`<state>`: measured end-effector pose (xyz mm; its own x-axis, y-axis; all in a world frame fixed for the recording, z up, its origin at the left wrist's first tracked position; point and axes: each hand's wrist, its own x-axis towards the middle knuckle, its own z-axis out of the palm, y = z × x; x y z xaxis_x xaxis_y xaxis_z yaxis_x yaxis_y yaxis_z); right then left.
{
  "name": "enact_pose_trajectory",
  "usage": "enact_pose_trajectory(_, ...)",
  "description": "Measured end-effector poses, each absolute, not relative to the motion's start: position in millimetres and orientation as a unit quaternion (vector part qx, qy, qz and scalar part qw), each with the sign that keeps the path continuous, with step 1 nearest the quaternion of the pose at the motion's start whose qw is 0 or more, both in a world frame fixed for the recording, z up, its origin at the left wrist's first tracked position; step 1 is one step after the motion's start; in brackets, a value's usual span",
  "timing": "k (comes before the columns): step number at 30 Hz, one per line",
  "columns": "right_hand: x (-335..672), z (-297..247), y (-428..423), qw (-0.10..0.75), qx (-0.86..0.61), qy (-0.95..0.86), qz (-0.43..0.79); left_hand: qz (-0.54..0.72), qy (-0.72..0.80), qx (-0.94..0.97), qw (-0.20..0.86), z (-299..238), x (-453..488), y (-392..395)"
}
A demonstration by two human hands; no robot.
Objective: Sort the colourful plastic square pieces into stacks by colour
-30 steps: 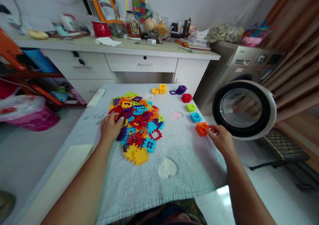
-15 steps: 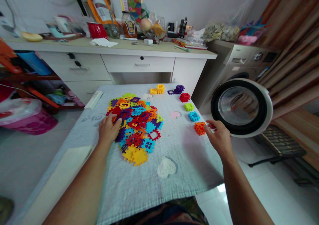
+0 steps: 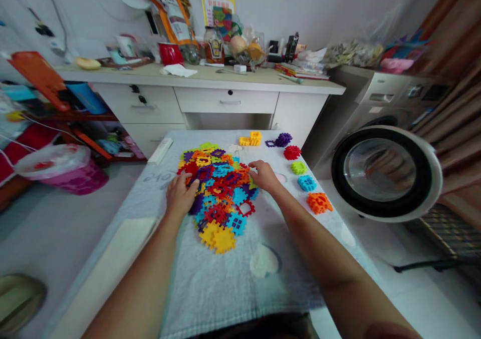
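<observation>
Along the left edge of the desk (image 3: 203,291), which is covered by a pale blue-grey cloth, a long white box (image 3: 160,151) lies near the far corner. Rightward, the left hand (image 3: 181,195) rests against the left border of a broad pile of flat, notched plastic pieces (image 3: 222,181) in red, blue, yellow, purple, orange and lime. Its fingers are loosely curved and the thumb stands apart; it grips nothing that I can see. The pile fills the space between the two hands, with flat yellow toothed pieces (image 3: 223,240) at its near end.

Beyond the pile, near the far edge, sits a yellow plastic block assembly (image 3: 250,138). The right hand (image 3: 265,176) is at the pile's upper right border, half open, with a gap between forefinger and thumb and no piece seen lifted in it. Open cloth spreads nearer the person, below the pile, and its right part lies under the right forearm.

Farther right, well apart from the pile, a purple (image 3: 283,139), a red (image 3: 292,152), a lime (image 3: 298,167), a blue (image 3: 307,183) and an orange plastic block (image 3: 319,203) line the right edge. Past that edge stands a round, open washing-machine door (image 3: 387,174).
</observation>
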<state>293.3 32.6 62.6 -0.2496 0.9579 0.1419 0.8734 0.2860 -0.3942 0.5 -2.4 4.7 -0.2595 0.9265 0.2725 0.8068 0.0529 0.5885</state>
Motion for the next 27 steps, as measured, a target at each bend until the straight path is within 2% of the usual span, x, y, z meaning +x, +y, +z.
enact_pose_trajectory(6, 281, 46, 55, 0.118, -0.567, -0.807, 0.115, 0.340, 0.718, 0.601, 0.089, 2, 0, -3)
enact_pose_trajectory(18, 290, 44, 48, 0.099, -0.572, -0.804, 0.129, 0.335, 0.721, 0.600, 0.084, 3, 1, -4)
enact_pose_trajectory(21, 291, 48, 42, 0.121, -0.580, -0.794, 0.136, 0.336, 0.720, 0.601, 0.082, 3, 1, -5)
enact_pose_trajectory(27, 306, 73, 11, 0.229, -0.602, -0.754, 0.133, 0.335, 0.721, 0.600, 0.088, 4, 2, -6)
